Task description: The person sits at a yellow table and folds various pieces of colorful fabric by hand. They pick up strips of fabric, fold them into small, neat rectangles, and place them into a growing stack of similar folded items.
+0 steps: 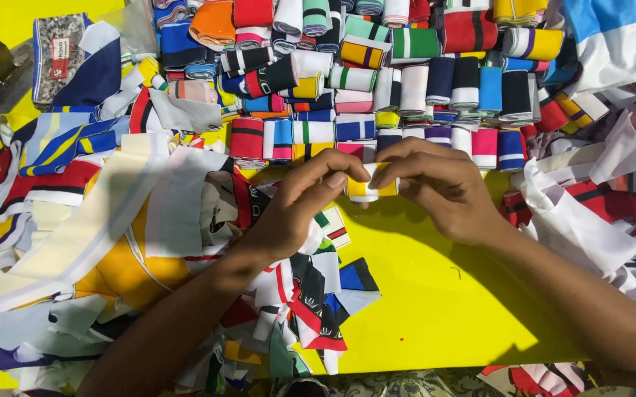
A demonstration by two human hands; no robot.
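Left hand (299,209), right hand (435,184) pinch yellow-white fabric roll (366,191).

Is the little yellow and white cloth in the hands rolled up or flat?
Rolled up. The yellow-and-white strip is a small tight bundle pinched between the left hand and right hand.

We note one package only: a rectangular clear-fronted pack (57,59) with a grey-and-white patterned face and a red-and-white label (59,57) at its centre, lying well apart from the fingers (347,176), far up and to their left.
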